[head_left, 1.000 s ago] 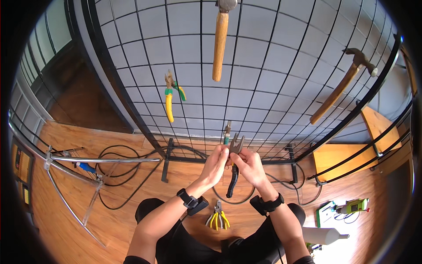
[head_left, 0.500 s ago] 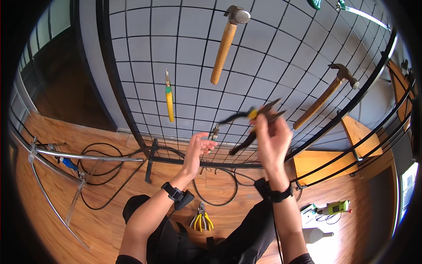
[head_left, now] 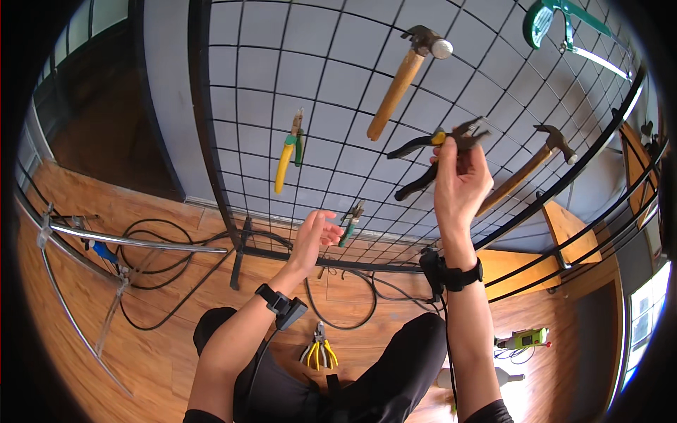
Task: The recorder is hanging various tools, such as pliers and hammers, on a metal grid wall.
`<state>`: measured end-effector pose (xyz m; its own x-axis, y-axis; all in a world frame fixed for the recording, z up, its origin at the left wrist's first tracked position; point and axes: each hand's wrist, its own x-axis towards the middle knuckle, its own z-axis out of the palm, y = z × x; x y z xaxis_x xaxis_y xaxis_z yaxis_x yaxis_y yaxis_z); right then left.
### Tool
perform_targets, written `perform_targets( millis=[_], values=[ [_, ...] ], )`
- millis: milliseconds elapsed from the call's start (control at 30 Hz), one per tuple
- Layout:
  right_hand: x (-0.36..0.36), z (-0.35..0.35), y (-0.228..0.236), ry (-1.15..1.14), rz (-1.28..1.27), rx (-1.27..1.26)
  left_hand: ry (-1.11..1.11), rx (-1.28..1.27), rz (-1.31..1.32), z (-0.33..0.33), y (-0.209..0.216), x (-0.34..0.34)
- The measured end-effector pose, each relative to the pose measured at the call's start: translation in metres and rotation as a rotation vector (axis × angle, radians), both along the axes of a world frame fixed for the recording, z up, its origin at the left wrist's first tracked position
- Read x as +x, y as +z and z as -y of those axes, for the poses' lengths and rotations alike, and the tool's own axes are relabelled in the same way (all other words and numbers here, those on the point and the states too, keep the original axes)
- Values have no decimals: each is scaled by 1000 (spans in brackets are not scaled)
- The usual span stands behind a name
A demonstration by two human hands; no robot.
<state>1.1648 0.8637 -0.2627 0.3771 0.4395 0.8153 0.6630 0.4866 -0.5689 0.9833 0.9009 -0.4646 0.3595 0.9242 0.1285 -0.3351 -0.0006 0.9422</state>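
My right hand (head_left: 462,183) grips a pair of pliers with black handles and yellow accents (head_left: 438,137) near the pivot. Their jaws point up and right, slightly apart, and the handles spread to the left in front of the black wire grid (head_left: 262,70). Lower down, my left hand (head_left: 310,241) is held up empty, its fingers apart. Just right of its fingertips hang small green-handled pliers (head_left: 351,224). Above it on the grid are yellow-and-green-handled pliers (head_left: 288,151). A claw hammer (head_left: 396,93) hangs above the held pliers; another hammer (head_left: 520,173) hangs to their right.
A green hacksaw (head_left: 541,27) hangs at the upper right. Yellow-handled pliers (head_left: 321,352) lie on the wooden floor near my legs. Black cable (head_left: 326,326) loops under the grid. A chrome rail (head_left: 155,241) stands left, a lime-green power tool (head_left: 525,339) lies right.
My right hand has lifted the pliers higher, toward the spot below the upper hammer. My left hand stays low and open. The whole view has shifted slightly, showing more of the hacksaw.
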Motion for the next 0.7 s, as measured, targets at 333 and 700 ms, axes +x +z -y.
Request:
perform_targets(
  millis=[333, 700],
  values=[
    [23, 17, 4, 26, -26, 144, -35, -36, -50, -3, -1, -19],
    [28, 15, -9, -32, -30, 25, -67, -67, -81, -7, -10, -10]
  ],
)
